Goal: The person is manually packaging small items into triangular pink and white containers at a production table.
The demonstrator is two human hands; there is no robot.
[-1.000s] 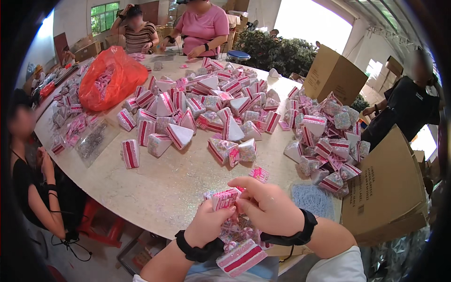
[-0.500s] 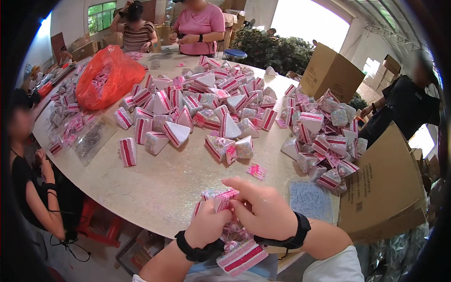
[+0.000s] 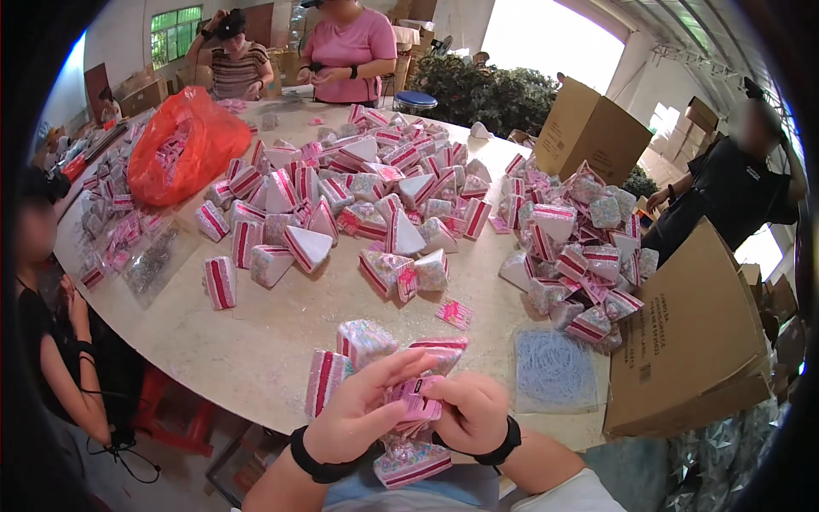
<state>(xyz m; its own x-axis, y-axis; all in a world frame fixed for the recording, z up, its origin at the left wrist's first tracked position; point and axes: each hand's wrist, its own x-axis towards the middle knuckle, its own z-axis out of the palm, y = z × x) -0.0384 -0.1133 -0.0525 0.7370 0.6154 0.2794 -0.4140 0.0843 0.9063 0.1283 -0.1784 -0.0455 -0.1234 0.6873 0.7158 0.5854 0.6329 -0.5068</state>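
Note:
Between my two hands is a pink printed card (image 3: 416,399). My right hand (image 3: 474,412) pinches its upper right edge with thumb and curled fingers. My left hand (image 3: 354,420) holds the card from the other side, thumb along it and fingers stretched over the top. Close about my hands are cake-slice ornaments with pink stripes and glittery sides: one striped slice (image 3: 327,381) beside my left hand, a glittery one (image 3: 365,340) beyond it, another slice (image 3: 442,348) behind the card, and one slice (image 3: 413,463) below my wrists. Whether strings join them to the card is hidden.
Piles of cake-slice ornaments (image 3: 401,222) cover the far table (image 3: 256,358). A red bag (image 3: 192,149) stands left, and a clear bag of pale blue strings (image 3: 554,372) lies right, beside an open cardboard box (image 3: 691,341). Other people stand or sit around the table.
The pink card has turned face up between my hands. My left hand has opened its fingers over it. More cake slices now show on the table in front of my hands.

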